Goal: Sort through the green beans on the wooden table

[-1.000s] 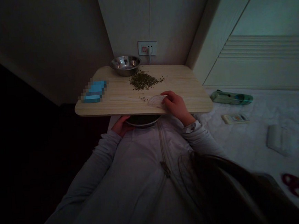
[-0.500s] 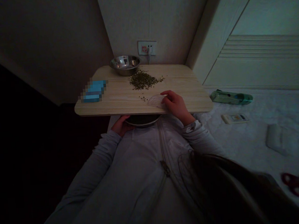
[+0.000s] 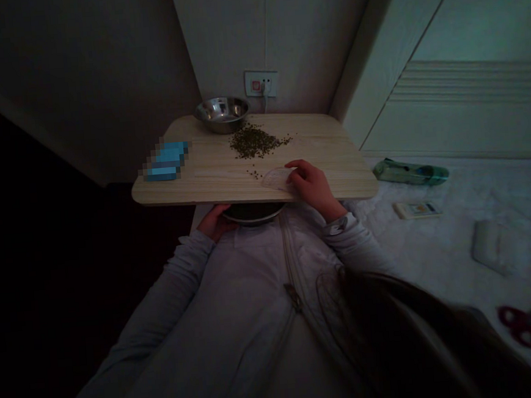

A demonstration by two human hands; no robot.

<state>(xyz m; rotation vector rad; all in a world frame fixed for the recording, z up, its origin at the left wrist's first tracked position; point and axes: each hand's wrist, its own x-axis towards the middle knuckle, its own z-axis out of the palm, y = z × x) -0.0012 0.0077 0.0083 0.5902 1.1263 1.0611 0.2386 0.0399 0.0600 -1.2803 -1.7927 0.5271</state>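
Observation:
My right hand (image 3: 309,182) is closed on a clear, half-round protractor (image 3: 274,179), which touches the wooden tabletop near its front edge. A few loose mung beans (image 3: 255,174) lie just left of the protractor. Farther back spreads a heap of small green mung beans (image 3: 254,141). Below the front edge, my left hand (image 3: 218,223) grips the left side of a metal bowl (image 3: 254,221) held against my body. The tabletop hides part of that bowl and some of my left fingers. Its inside looks dark.
On the small table (image 3: 218,184), a shiny steel bowl (image 3: 222,115) stands at the back and a blurred-out blue object (image 3: 168,162) lies left. A wall socket (image 3: 261,84) sits behind. On the white bedding are a green pouch (image 3: 410,173), a pale box (image 3: 417,210) and red-handled scissors (image 3: 524,326).

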